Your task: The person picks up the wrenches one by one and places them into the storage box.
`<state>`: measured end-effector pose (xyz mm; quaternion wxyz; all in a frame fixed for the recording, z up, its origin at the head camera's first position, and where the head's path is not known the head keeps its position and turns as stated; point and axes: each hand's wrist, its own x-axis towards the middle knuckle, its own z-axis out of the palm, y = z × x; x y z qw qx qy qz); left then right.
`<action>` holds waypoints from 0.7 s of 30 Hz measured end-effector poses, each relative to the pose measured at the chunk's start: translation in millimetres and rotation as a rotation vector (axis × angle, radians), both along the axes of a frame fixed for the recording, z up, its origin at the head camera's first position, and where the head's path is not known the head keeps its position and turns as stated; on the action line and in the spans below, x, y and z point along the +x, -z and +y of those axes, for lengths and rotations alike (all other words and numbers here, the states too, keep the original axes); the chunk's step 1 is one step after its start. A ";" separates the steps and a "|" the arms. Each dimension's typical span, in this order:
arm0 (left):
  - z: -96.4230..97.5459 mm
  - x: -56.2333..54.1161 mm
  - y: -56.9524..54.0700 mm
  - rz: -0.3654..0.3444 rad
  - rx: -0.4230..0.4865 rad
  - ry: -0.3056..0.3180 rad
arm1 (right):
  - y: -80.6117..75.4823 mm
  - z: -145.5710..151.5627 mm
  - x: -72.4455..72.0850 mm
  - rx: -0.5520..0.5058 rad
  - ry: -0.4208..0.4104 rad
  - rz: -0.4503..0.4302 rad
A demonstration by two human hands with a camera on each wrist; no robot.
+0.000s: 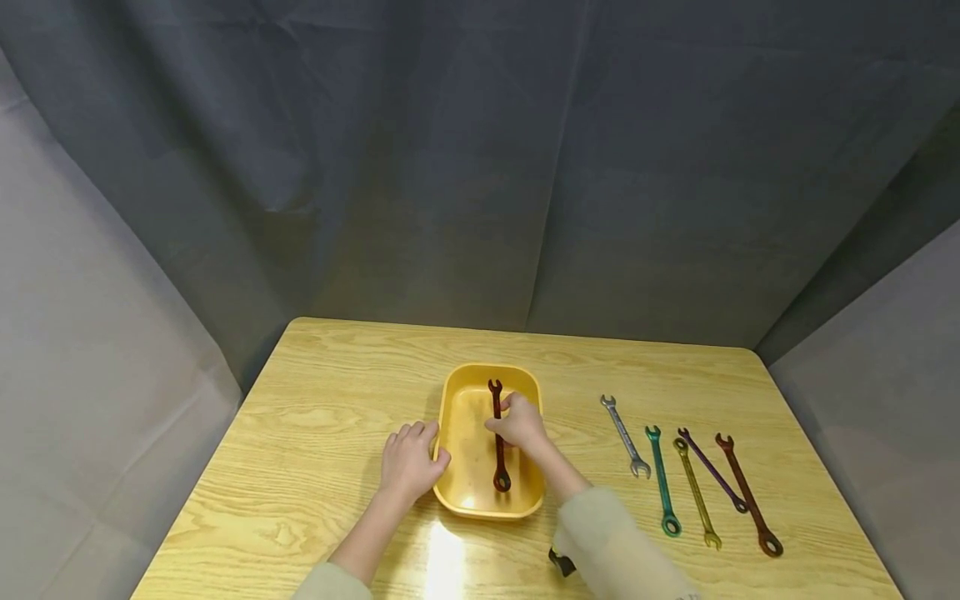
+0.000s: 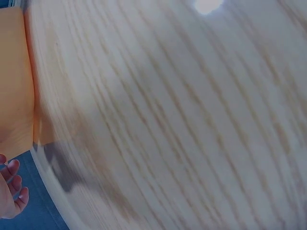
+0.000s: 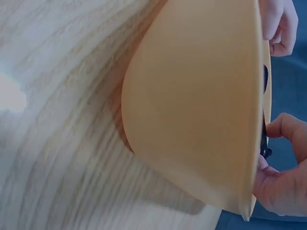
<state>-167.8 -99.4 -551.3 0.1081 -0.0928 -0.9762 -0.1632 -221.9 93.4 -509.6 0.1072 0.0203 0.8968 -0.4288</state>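
Observation:
A dark red combination wrench [image 1: 500,457] is pinched between the thumb and fingers of my right hand [image 1: 522,423]. It lies lengthwise over the inside of a yellow plastic bin [image 1: 467,492], its open end toward the back. Whether the wrench touches the bin's floor is hard to tell. My left hand [image 1: 407,465] holds the bin's left side, thumb over the rim and fingers outside. Only the curled fingertips of the left hand [image 2: 13,187] show in the left wrist view. In the right wrist view, the bin wall [image 3: 192,105] hides most of the wrench [image 3: 264,136].
Right of the bin lie a silver wrench [image 1: 624,434], a green wrench [image 1: 662,479], a yellow wrench [image 1: 696,492], a purple wrench [image 1: 712,469] and a reddish-brown wrench [image 1: 747,493]. A black object [image 1: 561,563] is partly under the right sleeve. Grey curtains [image 1: 450,167] surround the wooden table [image 1: 315,417].

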 end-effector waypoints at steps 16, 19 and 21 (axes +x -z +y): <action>0.0 -0.1 0.4 -0.028 0.004 -0.005 | 23.2 -13.0 0.5 -0.156 0.050 -0.051; 0.1 0.1 -0.5 -0.027 0.005 -0.007 | 26.5 -16.1 0.1 -0.218 0.059 -0.082; 0.0 0.0 -0.8 -0.028 0.003 -0.009 | 28.1 -18.3 -0.1 -0.241 0.064 -0.091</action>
